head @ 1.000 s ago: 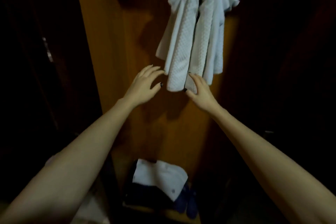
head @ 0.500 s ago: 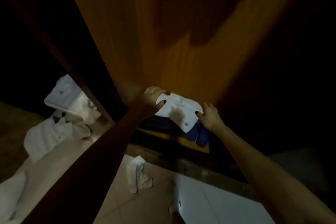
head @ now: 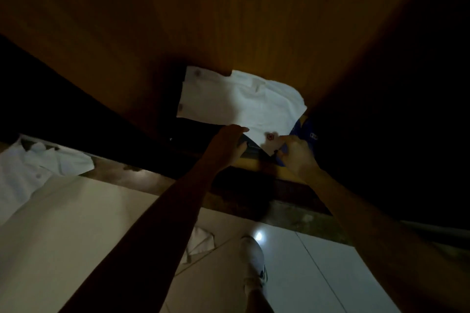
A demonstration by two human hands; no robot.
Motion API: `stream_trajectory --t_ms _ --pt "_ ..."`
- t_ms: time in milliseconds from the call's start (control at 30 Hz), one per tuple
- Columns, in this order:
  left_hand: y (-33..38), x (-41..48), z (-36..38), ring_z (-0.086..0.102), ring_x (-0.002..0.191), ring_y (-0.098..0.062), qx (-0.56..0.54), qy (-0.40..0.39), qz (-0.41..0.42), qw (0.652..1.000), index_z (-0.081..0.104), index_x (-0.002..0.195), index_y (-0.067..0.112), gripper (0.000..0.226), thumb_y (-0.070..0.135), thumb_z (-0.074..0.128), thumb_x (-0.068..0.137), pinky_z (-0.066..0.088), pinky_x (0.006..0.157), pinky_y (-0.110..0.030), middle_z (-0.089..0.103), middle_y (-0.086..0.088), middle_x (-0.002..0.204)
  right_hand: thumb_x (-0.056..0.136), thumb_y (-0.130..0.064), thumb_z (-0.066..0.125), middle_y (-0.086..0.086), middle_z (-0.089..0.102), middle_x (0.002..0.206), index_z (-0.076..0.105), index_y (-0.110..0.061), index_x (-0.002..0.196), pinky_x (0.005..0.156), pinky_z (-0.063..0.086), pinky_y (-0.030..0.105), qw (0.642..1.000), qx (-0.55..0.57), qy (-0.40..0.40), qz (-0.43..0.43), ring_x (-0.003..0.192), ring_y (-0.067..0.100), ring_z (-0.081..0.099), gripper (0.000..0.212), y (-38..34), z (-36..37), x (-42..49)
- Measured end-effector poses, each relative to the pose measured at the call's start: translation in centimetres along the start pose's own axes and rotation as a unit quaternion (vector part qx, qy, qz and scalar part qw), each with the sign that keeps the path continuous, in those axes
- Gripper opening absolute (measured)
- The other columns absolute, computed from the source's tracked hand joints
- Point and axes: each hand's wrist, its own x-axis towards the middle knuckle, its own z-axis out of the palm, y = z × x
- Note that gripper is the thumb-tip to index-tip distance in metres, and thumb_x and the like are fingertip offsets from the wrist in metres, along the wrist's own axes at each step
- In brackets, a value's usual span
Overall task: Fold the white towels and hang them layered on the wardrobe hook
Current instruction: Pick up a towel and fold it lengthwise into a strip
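At the foot of the wooden wardrobe (head: 229, 20): white cloth (head: 236, 101), smooth, flat, buttons down its left edge, long axis left to right, near corner pointing toward the person. Left hand (head: 225, 146), fingers together, grips the near edge; right hand (head: 296, 154) pinches that corner.

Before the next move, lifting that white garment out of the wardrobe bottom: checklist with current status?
1. Right hand pinches the white garment at its near corner: ok.
2. Left hand grip: cannot tell; its fingers curl at the near edge, but whether on the garment or on the dark layer beneath is unclear.
3. Blue item beside that corner clear of the lift: cannot tell.
4. Wardrobe hook in sight: not ok, out of frame.
5. Footing: not ok; a small white cloth lies on the floor tiles near the shoe.
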Motion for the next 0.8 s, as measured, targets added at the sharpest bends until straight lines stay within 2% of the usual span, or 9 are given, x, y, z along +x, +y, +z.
stream_trajectory --t_ms 67,133,200,333,433,500,633,733,800 --pt "-1.3 2.3 3.2 0.045 0.129 -0.033 -0.017 0.001 -0.025 1.0 0.056 0.131 -0.001 0.037 0.008 0.058 0.096 0.032 0.102 -0.029 0.051 -0.02 0.136 0.093 -0.002 0.054 0.022 0.057 0.129 0.062 -0.009 0.091 0.09 0.048 0.047 1.0 -0.01 0.002 -0.02 0.118 0.04 0.053 0.011 1.9 2.6 2.1" --pt "-2.7 4.4 6.0 0.046 0.127 -0.028 -0.003 0.002 -0.023 1.0 0.056 0.132 0.005 0.037 0.012 0.058 0.096 0.033 0.102 -0.03 0.051 -0.016 0.138 0.094 -0.003 0.054 0.017 0.052 0.14 0.065 -0.014 0.113 0.099 0.045 0.045 0.999 -0.014 0.013 -0.05 0.129 0.036 0.047 0.025 3.8 5.2 3.9" --pt "-4.3 6.3 8.5 0.041 0.134 -0.027 0.01 -0.009 0.004 1.0 0.054 0.135 0.008 0.039 0.015 0.058 0.096 0.03 0.109 -0.032 0.047 -0.013 0.144 0.094 -0.006 0.056 0.01 0.042 0.15 0.05 -0.015 0.142 0.105 0.04 0.047 0.996 -0.032 0.021 -0.077 0.138 0.031 0.036 0.048 5.5 7.3 5.4" --pt "-6.5 8.1 11.9 0.034 0.141 -0.027 0.092 -0.036 0.083 0.992 0.054 0.137 0.008 0.046 0.021 0.063 0.093 0.022 0.114 -0.034 0.042 -0.012 0.15 0.095 -0.016 0.058 0.009 0.04 0.149 0.05 -0.015 0.141 0.102 0.037 0.047 0.991 -0.082 0.052 -0.089 0.135 0.035 0.032 0.047 7.6 10.0 7.9" --pt "-7.6 8.4 12.7 0.047 0.129 -0.04 0.11 0.015 0.135 0.985 0.064 0.123 0.0 0.043 0.01 0.072 0.083 0.031 0.108 -0.043 0.054 -0.022 0.136 0.093 -0.019 0.059 0.013 0.043 0.14 0.048 -0.014 0.141 0.098 0.038 0.048 0.98 -0.126 0.106 -0.11 0.125 0.039 0.037 0.049 8.2 11.2 8.8" --pt "-7.9 8.4 12.8 0.044 0.126 -0.041 0.126 0.03 0.137 0.982 0.063 0.123 0.001 0.041 0.009 0.069 0.084 0.028 0.106 -0.04 0.053 -0.021 0.135 0.093 -0.016 0.057 0.015 0.044 0.136 0.046 -0.014 0.141 0.095 0.04 0.048 0.976 -0.142 0.119 -0.114 0.119 0.039 0.038 0.049 8.2 11.6 9.1" --pt "-7.0 7.5 12.4 0.042 0.12 -0.038 0.148 -0.002 0.131 0.98 0.063 0.122 0.002 0.036 0.012 0.064 0.088 0.032 0.098 -0.038 0.054 -0.019 0.129 0.094 -0.005 0.051 0.016 0.051 0.124 0.058 -0.009 0.126 0.092 0.039 0.044 0.982 -0.088 0.12 -0.117 0.112 0.036 0.043 0.033 8.1 11.3 8.3" --pt "-4.8 4.9 10.3 0.059 0.096 -0.037 0.153 0.023 0.172 0.973 0.07 0.096 -0.007 0.02 0.005 0.068 0.08 0.047 0.081 -0.038 0.065 -0.022 0.097 0.092 -0.001 0.057 0.017 0.061 0.106 0.065 -0.003 0.106 0.084 0.04 0.042 0.987 0.035 0.107 -0.113 0.104 0.036 0.049 0.016 7.4 9.4 5.5" --pt "-2.9 3.1 8.2 0.055 0.09 -0.035 0.133 0.026 0.172 0.976 0.068 0.086 -0.01 0.018 0.007 0.065 0.081 0.042 0.079 -0.039 0.065 -0.025 0.086 0.093 -0.002 0.057 0.017 0.062 0.097 0.062 0.0 0.098 0.075 0.038 0.039 0.985 0.079 0.098 -0.115 0.097 0.034 0.051 0.007 6.0 7.2 3.0"
